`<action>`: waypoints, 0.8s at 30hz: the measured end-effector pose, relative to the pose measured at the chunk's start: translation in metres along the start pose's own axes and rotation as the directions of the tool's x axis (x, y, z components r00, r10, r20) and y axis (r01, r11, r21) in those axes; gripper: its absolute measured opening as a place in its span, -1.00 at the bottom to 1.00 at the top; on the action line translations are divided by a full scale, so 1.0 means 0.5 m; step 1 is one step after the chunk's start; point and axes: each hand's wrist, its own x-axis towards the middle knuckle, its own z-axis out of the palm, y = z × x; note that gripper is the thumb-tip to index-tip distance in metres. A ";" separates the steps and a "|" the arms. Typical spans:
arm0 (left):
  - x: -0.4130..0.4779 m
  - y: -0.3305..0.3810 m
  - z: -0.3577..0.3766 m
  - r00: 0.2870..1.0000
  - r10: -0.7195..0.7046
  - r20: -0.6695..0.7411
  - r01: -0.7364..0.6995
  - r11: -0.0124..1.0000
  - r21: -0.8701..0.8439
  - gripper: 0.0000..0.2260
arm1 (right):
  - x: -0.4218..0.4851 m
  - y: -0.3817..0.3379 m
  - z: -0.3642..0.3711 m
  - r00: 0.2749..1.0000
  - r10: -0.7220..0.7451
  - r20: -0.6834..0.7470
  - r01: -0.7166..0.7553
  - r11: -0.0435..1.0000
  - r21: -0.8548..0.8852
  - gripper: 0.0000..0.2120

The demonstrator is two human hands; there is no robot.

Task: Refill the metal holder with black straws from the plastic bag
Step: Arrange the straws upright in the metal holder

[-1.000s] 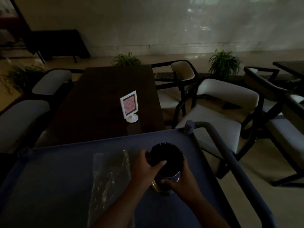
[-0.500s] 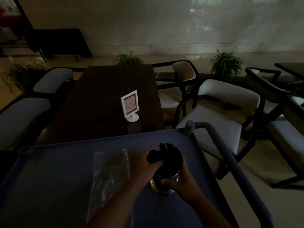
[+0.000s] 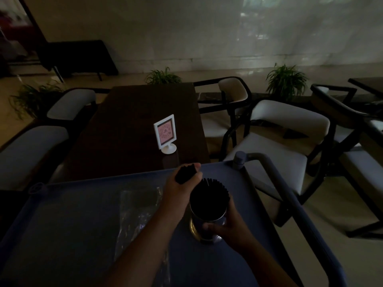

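Observation:
The metal holder [image 3: 207, 221] stands upright on the blue cart top [image 3: 62, 235], packed with black straws [image 3: 209, 193] that fan out above its rim. My right hand [image 3: 226, 226] wraps around the holder's lower front. My left hand [image 3: 180, 191] is closed on a separate bundle of black straws [image 3: 184, 172], held up just left of the holder's mouth. The clear plastic bag [image 3: 136, 214] lies flat on the cart, to the left of my left forearm.
The cart's grey handle bar [image 3: 275, 179] runs along its right side. Beyond the cart is a dark wooden table [image 3: 128, 125] with a white sign stand [image 3: 165, 133]. Cushioned chairs [image 3: 275, 141] stand on both sides, with potted plants by the wall.
My left hand has closed around a bundle of straws at the holder's top and lifted it up and to the left. My right hand has stayed on the holder.

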 end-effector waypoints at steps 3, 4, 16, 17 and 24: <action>-0.001 0.044 -0.013 0.999 0.027 0.023 -0.026 0.998 -0.057 -0.73 | 0.001 0.002 0.002 1.000 0.002 -0.010 -0.002 1.000 0.000 -0.08; -0.001 0.057 -0.017 0.999 0.037 0.024 -0.035 0.996 -0.084 -0.72 | 0.001 0.004 0.002 1.000 0.006 -0.013 -0.006 1.000 0.004 -0.07; -0.023 0.167 -0.065 0.978 0.209 0.027 -0.184 0.908 -0.376 -0.85 | 0.000 0.012 0.004 0.999 0.027 -0.024 -0.026 0.999 0.028 -0.05; -0.025 0.169 -0.068 0.976 0.213 0.034 -0.180 0.891 -0.416 -0.91 | 0.002 0.013 0.004 0.999 0.025 -0.023 -0.024 0.999 0.030 -0.05; -0.032 0.150 -0.090 0.983 0.181 -0.024 -0.155 0.758 -0.634 -0.83 | -0.004 -0.005 0.011 0.998 0.053 -0.045 -0.052 0.999 0.016 -0.05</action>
